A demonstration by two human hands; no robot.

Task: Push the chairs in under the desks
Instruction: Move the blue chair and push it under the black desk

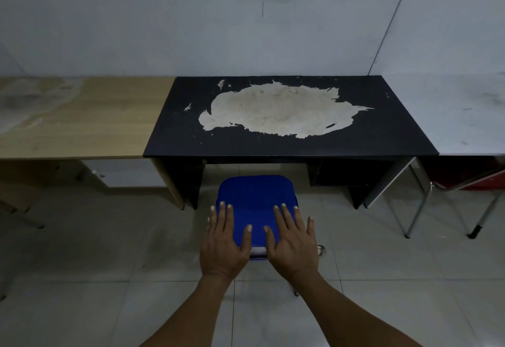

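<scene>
Two bare forearms come into the head view from the lower edge, each ending in a hand: the left hand [224, 245] and the right hand [293, 242]. No sleeve, cuff or glove covers either arm as far as the picture reaches; both are uncovered from the lower edge to the fingertips. No ring, watch, bracelet or band shows on the wrists or fingers. The fingernails are short and pale, plainly visible on most fingers and on both thumbs. The rest of the person lies outside the view.
</scene>
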